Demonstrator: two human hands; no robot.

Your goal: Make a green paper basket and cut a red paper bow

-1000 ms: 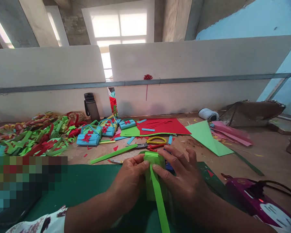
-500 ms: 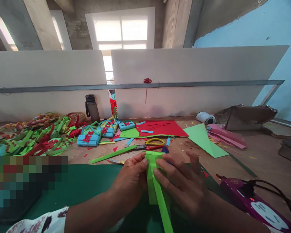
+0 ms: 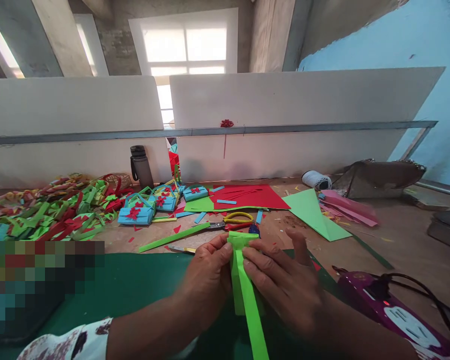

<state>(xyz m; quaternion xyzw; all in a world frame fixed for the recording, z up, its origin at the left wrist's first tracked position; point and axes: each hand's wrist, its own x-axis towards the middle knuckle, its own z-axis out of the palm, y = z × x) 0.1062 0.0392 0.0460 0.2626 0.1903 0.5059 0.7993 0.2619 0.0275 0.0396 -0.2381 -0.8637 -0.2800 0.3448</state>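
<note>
Between my two hands is a folded bright green paper piece [image 3: 237, 295], with a long green paper strip [image 3: 254, 320] running down its front toward me. My left hand [image 3: 210, 277] pinches its upper left edge between thumb and fingers. My right hand [image 3: 285, 280] presses its fingers on the strip and the right side, near the top. Part of the piece is hidden behind the right fingers. Just beyond lie scissors [image 3: 238, 218] with yellow and red handles, another green strip [image 3: 174, 237] and a blade-like tool [image 3: 182, 249].
A green cutting mat [image 3: 142, 285] lies under my hands. Small blue paper bags [image 3: 135, 215] and a heap of paper strips [image 3: 60, 215] sit left. Red paper [image 3: 255, 197] and light green paper [image 3: 318, 215] lie behind. A purple power strip [image 3: 393, 310] is at right; a bottle [image 3: 141, 167] stands back.
Both hands and the green paper piece have shifted very slightly to the right in the view. The grip looks the same.
</note>
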